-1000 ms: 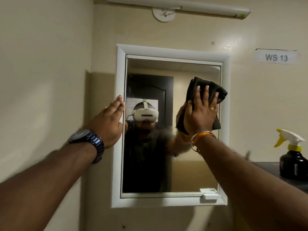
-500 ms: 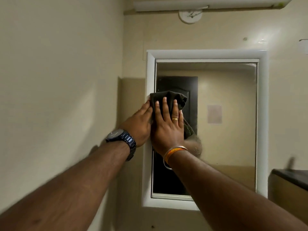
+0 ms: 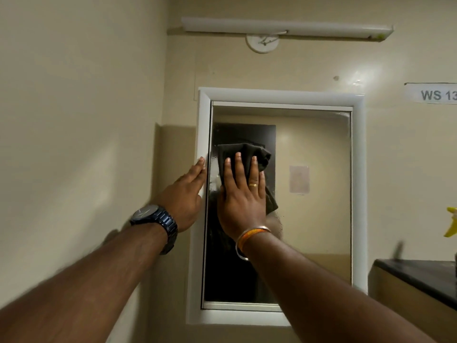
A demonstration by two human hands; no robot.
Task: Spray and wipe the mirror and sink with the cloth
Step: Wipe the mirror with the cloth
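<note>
A white-framed mirror [image 3: 319, 149] hangs on the beige wall ahead. My right hand [image 3: 241, 194] presses a dark folded cloth [image 3: 247, 154] flat against the left part of the glass, fingers straight. My left hand [image 3: 184, 196], with a dark watch on its wrist, rests with straight fingers on the mirror's left frame, just beside the cloth. A wet smear shows on the glass by the cloth. The spray bottle [image 3: 451, 225], with a yellow nozzle, pokes in at the right edge. The sink is out of view.
A dark counter [image 3: 420, 278] juts in at the lower right, under the bottle. A tube light [image 3: 284, 28] runs above the mirror. A paper label reading "WS 13" [image 3: 436, 94] is stuck on the wall at the right. A side wall stands close on the left.
My right hand carried the cloth from the right side of the mirror to the left side within the second. My left hand stayed on the left frame. The view has shifted.
</note>
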